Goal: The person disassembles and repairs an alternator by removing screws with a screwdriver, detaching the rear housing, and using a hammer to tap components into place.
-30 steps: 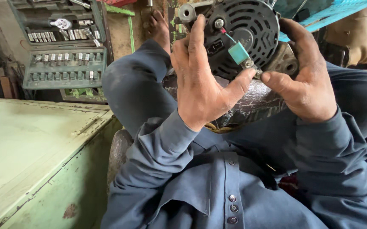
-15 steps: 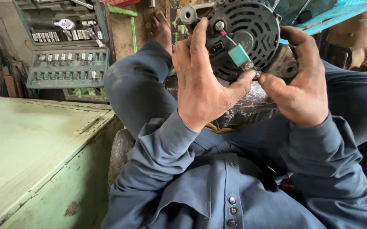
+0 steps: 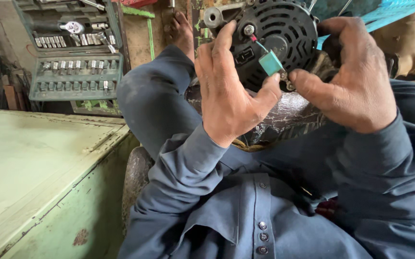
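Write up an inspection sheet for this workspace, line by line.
Surface: pale green metal cabinet, scratched, with rust spots.
Job's things: black vented alternator on the lap; small teal part on a red wire.
Clutter: open green socket set case on the floor.
Grippers: left hand and right hand grip the alternator, thumbs near the teal part.
Cables: only that red wire.
Surroundings: blue crate, bare foot.

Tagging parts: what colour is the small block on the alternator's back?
Teal block, on a red wire, against the black alternator; head view.
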